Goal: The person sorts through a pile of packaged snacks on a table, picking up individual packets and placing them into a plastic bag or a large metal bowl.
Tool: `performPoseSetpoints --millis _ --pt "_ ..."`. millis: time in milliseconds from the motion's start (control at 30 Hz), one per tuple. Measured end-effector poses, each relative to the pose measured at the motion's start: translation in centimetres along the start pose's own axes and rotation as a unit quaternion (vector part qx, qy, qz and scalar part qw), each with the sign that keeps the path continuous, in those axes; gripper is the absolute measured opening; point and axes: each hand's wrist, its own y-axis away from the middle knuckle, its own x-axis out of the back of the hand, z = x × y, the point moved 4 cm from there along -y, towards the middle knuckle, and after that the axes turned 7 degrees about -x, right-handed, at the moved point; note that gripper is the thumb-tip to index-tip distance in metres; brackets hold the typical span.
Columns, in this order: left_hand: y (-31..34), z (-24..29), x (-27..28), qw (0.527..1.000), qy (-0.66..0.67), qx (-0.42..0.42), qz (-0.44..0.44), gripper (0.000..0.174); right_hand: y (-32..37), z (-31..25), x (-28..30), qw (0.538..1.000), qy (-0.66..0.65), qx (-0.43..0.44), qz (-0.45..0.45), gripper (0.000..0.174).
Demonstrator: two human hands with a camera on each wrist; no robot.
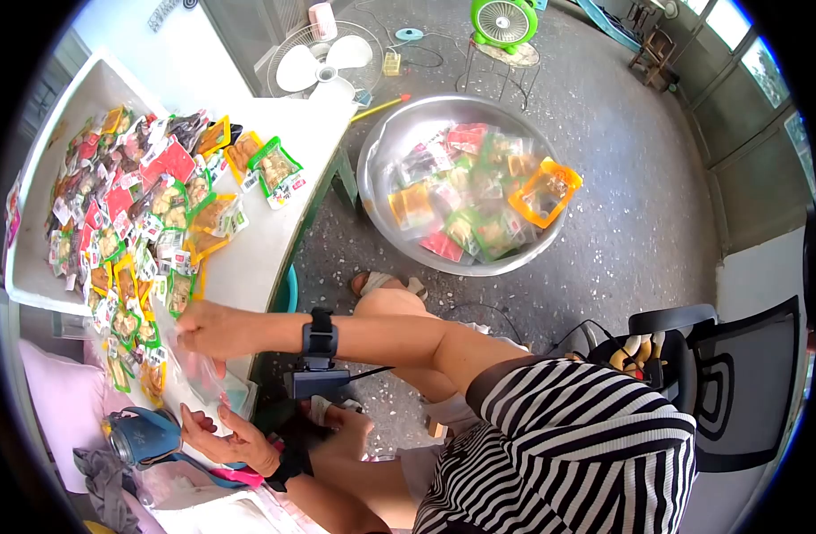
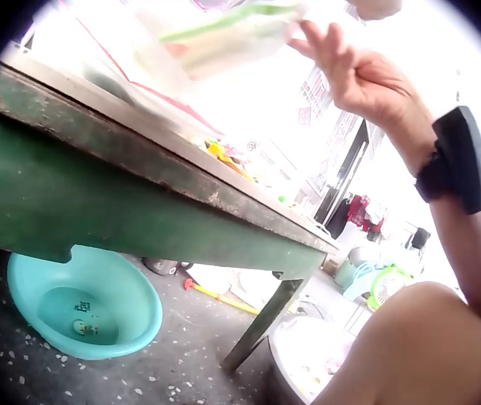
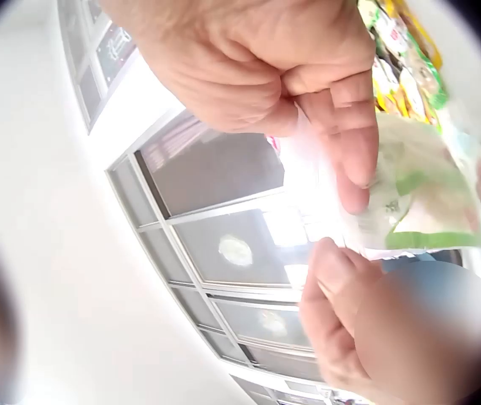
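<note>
Plastic bag [image 3: 433, 190] pinched in right hand [image 1: 208, 329], left hand [image 1: 239, 440] loose nearby: probably being readied, next calling for a steady two-handed grip.

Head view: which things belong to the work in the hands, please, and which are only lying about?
Seem to belong to the job:
held packet, in the right grip
heaped packets in the white tub
metal basin, also containing packets

Probably just lying or standing about:
blue flask
pink cushion
green fan
white-bladed fan
</note>
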Motion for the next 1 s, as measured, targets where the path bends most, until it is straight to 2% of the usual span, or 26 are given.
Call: performPoseSetpoints --millis 167,233,333,367,433,533,567,633,667,700,733,767,800,833,867,900,933,1000 --pt "0.3 -1.1 -1.0 0.995 0.071 0.066 -0.008 0.041 6.7 -9.2 6.9 0.994 0.036 0.037 0.101 0.024" --pt "0.2 -1.1 -1.5 0.994 0.083 0.071 -0.027 0.040 9.3 -11.8 11.1 0.974 0.096 0.030 0.200 0.025" --pt "0.0 -0.8 -1.9 0.995 0.085 0.051 -0.028 0.037 12.4 -15.7 17.3 0.944 0.149 0.072 0.285 0.033" --pt "0.0 -0.8 -2.0 0.995 0.080 0.047 -0.032 0.036 12.8 -16.2 20.1 0.927 0.157 0.112 0.322 0.028" --pt "0.2 -1.0 -2.2 0.995 0.084 0.052 -0.024 0.035 13.7 -16.2 26.8 0.912 0.143 0.149 0.354 0.037" --pt "0.0 -1.1 -2.3 0.993 0.097 0.062 -0.027 0.034 16.4 -15.5 33.3 0.893 0.101 0.197 0.393 0.042" --pt "-0.1 -0.9 -2.3 0.992 0.101 0.066 -0.031 0.033 17.2 -14.1 35.5 0.888 0.089 0.212 0.397 0.043" --pt "-0.1 -1.0 -2.4 0.991 0.106 0.074 -0.044 0.032 18.1 -8.3 40.4 0.914 0.007 0.200 0.354 0.044" --pt "0.0 -1.1 -2.7 0.990 0.106 0.079 -0.052 0.032 17.9 -1.6 44.8 0.921 -0.013 0.130 0.367 0.042" --pt "0.1 -1.2 -2.8 0.989 0.105 0.084 -0.061 0.032 18.1 0.7 43.6 0.914 0.184 -0.017 0.362 0.037" --pt "0.1 -1.1 -2.9 0.988 0.106 0.088 -0.064 0.031 18.3 3.0 42.3 0.800 0.489 -0.172 0.301 0.032" --pt "0.1 -1.0 -3.0 0.988 0.107 0.092 -0.066 0.031 18.7 5.4 41.2 0.675 0.668 -0.242 0.198 0.029" --pt "0.1 -1.0 -3.0 0.987 0.105 0.096 -0.070 0.030 19.4 9.0 40.9 0.744 0.581 -0.254 0.210 0.028" --pt "0.0 -0.9 -2.9 0.989 0.102 0.079 -0.065 0.029 20.1 11.6 39.9 0.842 0.395 -0.273 0.246 0.028" --pt "-0.2 -0.8 -2.7 0.991 0.098 0.062 -0.061 0.027 20.8 14.3 38.9 0.894 0.195 -0.276 0.293 0.029" --pt "-0.4 -0.7 -2.6 0.993 0.095 0.046 -0.056 0.026 21.3 15.0 36.3 0.895 -0.115 -0.266 0.340 0.032" --pt "-0.5 -0.6 -2.4 0.994 0.085 0.056 -0.050 0.024 21.4 13.4 33.3 0.894 -0.056 -0.301 0.327 0.033" --pt "-0.5 -1.2 -2.3 0.993 0.071 0.073 -0.056 0.024 21.1 11.6 31.2 0.891 0.002 -0.309 0.332 0.034"
